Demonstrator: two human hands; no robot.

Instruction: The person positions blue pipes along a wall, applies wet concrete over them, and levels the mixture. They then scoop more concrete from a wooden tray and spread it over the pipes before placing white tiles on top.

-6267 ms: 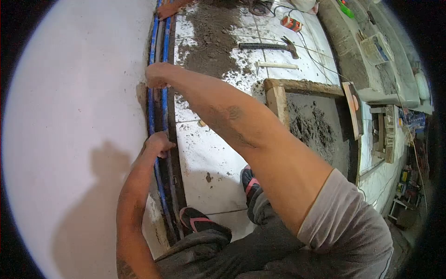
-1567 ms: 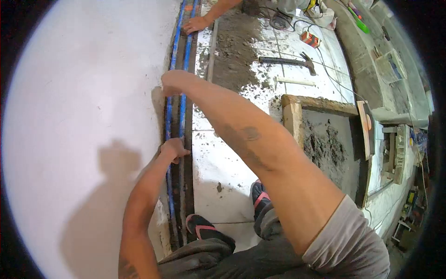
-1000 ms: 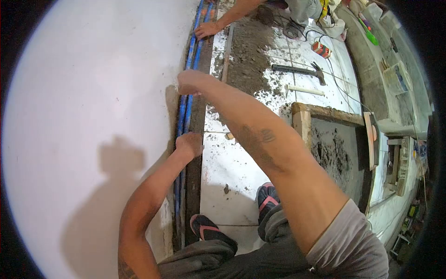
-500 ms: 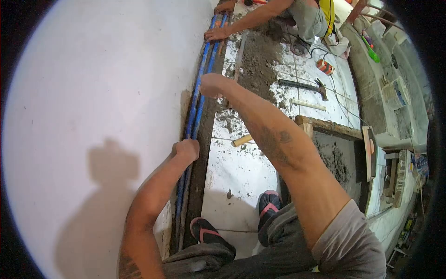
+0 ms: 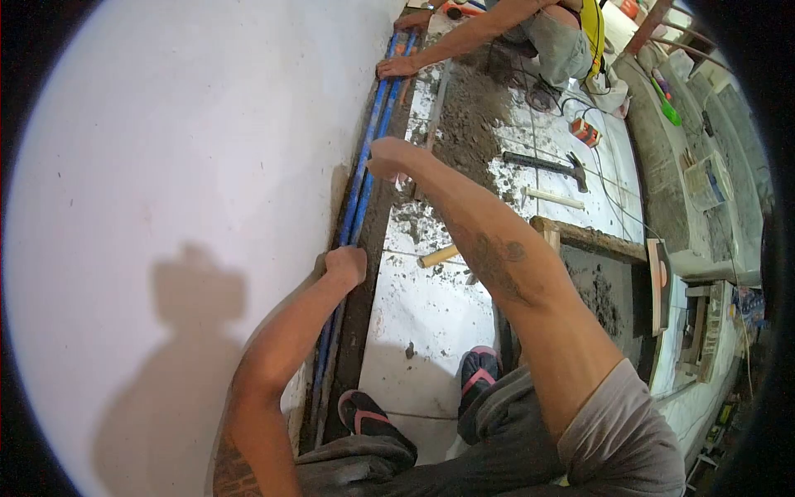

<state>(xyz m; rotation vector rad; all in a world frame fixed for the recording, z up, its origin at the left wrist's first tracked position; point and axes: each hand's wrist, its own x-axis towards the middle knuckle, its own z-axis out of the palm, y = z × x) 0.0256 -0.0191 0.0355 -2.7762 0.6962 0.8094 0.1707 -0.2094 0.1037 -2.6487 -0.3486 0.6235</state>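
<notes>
Two blue pipes (image 5: 358,201) run side by side in a narrow dirt channel at the foot of the white wall. My left hand (image 5: 346,265) is closed on the pipes at their nearer stretch; its fingertips are hidden beneath. Farther along, my right hand (image 5: 389,159) is curled down against the same pipes, its fingers mostly out of sight under the palm. Beyond it, a co-worker's hand (image 5: 397,66) lies on the pipes, and that person's other hand (image 5: 411,21) is at their far end.
A claw hammer (image 5: 551,165) lies on white tiles (image 5: 431,323) strewn with dirt. Nearby are a wooden handle (image 5: 437,256), a pale stick (image 5: 555,198) and an orange-black battery-like block (image 5: 585,132). A wooden-framed tray of mortar (image 5: 600,282) stands right. Buckets and steps line the far right.
The view has shifted slightly, so the scene sits a little to the right. Both my hands keep their places on the pipes, and the co-worker's hands also stay there.
</notes>
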